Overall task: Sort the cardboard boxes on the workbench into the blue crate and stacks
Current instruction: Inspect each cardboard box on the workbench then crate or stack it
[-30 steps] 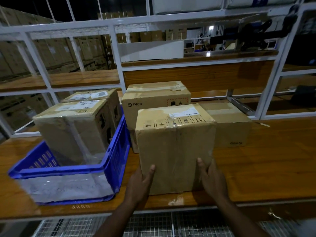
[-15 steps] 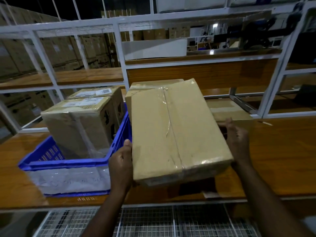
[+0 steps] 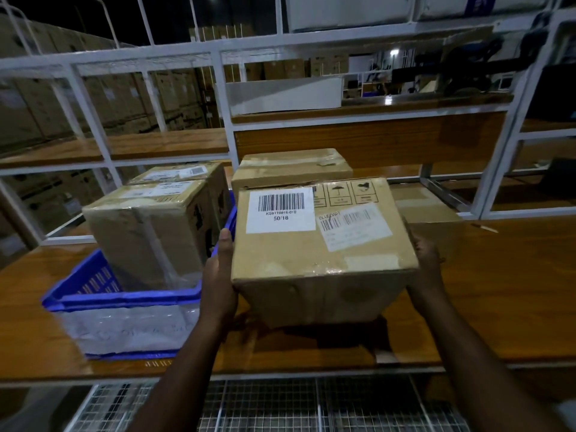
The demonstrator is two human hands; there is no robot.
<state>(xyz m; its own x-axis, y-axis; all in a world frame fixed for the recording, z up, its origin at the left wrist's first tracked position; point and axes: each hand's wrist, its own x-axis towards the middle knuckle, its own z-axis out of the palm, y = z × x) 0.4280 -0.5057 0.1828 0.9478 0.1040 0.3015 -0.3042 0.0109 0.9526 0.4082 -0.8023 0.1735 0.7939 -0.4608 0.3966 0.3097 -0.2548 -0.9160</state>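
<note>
Hands now hold the box off the bench w/ its labelled face turned up toward the camera; half a sec ago the plain taped face showed and the box was tipped back, and a sec ago it stood upright on the bench w/ both hands low at its front. Left hand (image 3: pixel 218 275) lies flat against the left side of the held box (image 3: pixel 318 244), thumb up along the edge, fingers under or behind, can't see them. Right hand (image 3: pixel 425 263) presses the right side, palm in, fingers mostly hidden behind the box. Both forearms reach in from the bottom of the view, roughly even w/ each other. So both hands clamp the box between them, neither free.

Box is tilted, near edge lower. On its top face: big white barcode label (image 3: pixel 280 209) reading 50/18, smaller skewed label (image 3: pixel 355 226) right of it, handling symbols along the far edge.

Left of the held box, blue crate (image 3: pixel 124 299) sits on the bench (image 3: pixel 498 291), w/ two taped boxes in it: near one (image 3: pixel 146 235), far one (image 3: pixel 187 174) behind. Behind the held box, another cardboard box (image 3: pixel 293 169) stands on the bench; right of that a lower box (image 3: pixel 420 202), partly hidden. White rack frame (image 3: pixel 227 88) beyond.
</note>
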